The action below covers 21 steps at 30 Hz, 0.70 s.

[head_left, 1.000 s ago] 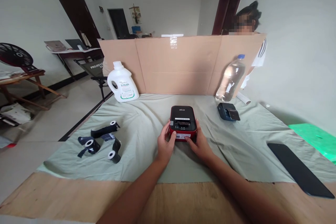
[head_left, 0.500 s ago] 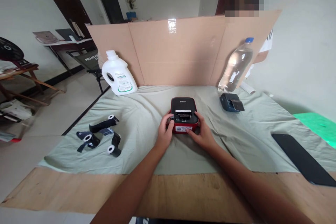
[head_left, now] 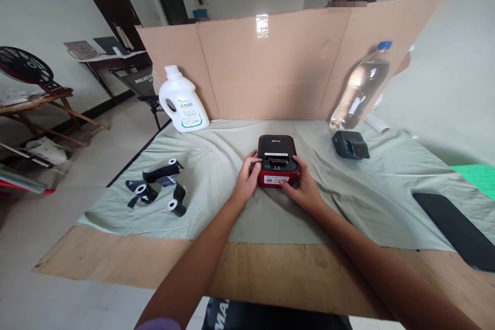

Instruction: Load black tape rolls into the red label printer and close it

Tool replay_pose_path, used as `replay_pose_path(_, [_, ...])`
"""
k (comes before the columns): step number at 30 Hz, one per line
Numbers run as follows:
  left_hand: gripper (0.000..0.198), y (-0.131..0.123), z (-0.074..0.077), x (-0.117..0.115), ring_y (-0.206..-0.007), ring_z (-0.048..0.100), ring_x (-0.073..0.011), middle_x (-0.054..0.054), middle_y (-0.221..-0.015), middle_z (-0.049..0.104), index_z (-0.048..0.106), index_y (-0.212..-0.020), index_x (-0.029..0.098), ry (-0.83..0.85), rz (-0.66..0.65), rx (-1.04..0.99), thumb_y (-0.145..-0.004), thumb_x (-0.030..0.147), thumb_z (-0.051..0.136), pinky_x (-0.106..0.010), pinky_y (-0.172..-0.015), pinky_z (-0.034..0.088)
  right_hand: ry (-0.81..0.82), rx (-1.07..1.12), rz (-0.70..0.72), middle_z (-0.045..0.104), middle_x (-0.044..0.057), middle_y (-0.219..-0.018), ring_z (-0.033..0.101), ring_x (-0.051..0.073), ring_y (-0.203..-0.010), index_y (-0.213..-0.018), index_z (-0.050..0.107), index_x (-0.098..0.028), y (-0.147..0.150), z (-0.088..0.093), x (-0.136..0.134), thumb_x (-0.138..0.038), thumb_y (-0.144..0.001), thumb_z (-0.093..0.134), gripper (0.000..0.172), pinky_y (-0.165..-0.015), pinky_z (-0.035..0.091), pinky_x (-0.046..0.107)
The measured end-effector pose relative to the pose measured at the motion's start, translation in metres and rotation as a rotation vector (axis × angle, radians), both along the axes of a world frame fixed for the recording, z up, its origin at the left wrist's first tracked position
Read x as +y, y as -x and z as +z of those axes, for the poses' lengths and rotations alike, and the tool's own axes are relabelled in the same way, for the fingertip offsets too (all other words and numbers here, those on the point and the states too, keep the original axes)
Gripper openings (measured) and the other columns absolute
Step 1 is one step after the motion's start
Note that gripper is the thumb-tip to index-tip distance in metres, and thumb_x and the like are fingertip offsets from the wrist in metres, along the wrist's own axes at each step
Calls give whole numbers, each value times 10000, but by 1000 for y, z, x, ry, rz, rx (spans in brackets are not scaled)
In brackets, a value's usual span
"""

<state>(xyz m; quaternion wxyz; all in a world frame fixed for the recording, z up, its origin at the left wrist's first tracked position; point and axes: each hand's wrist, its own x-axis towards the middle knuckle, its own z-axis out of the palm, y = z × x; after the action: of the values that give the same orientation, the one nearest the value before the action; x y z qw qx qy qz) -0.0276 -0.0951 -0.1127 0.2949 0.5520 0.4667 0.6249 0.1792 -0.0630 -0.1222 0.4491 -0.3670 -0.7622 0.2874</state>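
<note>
A small red and black label printer (head_left: 277, 147) rests on the green cloth (head_left: 240, 221), its slot and white sticker facing me. My left hand (head_left: 248, 176) grips its left side, thumb near the front corner. Around the right side curls my right hand (head_left: 303, 185), its thumb against the front sticker. Off to the left lie several black ribbon rolls with white cores, among them one roll (head_left: 177, 208) nearest the front. Behind and right of the printer sits a dark blue small device (head_left: 350, 145) with a flap-like part hanging over its side.
A cardboard screen (head_left: 270, 72) stands along the back, with a white jug (head_left: 183, 100) at its left and a clear bottle with a blue cap (head_left: 363, 87) leaning at its right. A black phone-like slab (head_left: 454, 229) lies at the right edge. Part of a person shows behind the screen.
The camera view has shifted, so everything sits a little higher and further right in the picture. Both hands keep the same hold on the printer.
</note>
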Motion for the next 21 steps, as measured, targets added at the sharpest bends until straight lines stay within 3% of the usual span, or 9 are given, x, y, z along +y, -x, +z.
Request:
replay_pose_path(6, [293, -1, 1, 4, -1357, 517, -225, -88, -1450, 569, 585, -974, 230, -26, 36, -14, -1003, 488, 450, -408, -1140, 402, -7, -47, -40, 572, 152, -1359, 658, 284, -1061, -1505, 290, -255, 1, 6, -4, -369, -807, 724, 830, -951, 552, 491])
replay_pose_path(13, [347, 0, -1, 2, -1351, 526, -229, -94, -1427, 585, 629, -1014, 216, -77, 51, 22, -991, 521, 465, -399, -1142, 404, 8, -58, -50, 600, 144, -1338, 673, 268, -1009, -1547, 262, -251, 0, 7, -4, -396, -822, 711, 864, -938, 561, 483])
replay_pose_path(17, [344, 1, 1, -3, -1326, 550, -249, -111, -1396, 606, 651, -1126, 214, -98, 44, 26, -984, 490, 503, -418, -1102, 448, -24, -44, -38, 495, 136, -1488, 630, 280, -1153, -1557, 282, -276, -2, 4, -3, -429, -827, 713, 862, -975, 551, 466])
replay_pose_path(21, [347, 2, 1, -6, -1264, 596, -251, -116, -1367, 630, 656, -1176, 210, -98, 48, 34, -986, 464, 517, -423, -1073, 475, -41, 15, 1, 434, 103, -1559, 490, 284, -1372, -1501, 413, -282, -9, 11, -1, -472, -909, 607, 651, -1021, 522, 430])
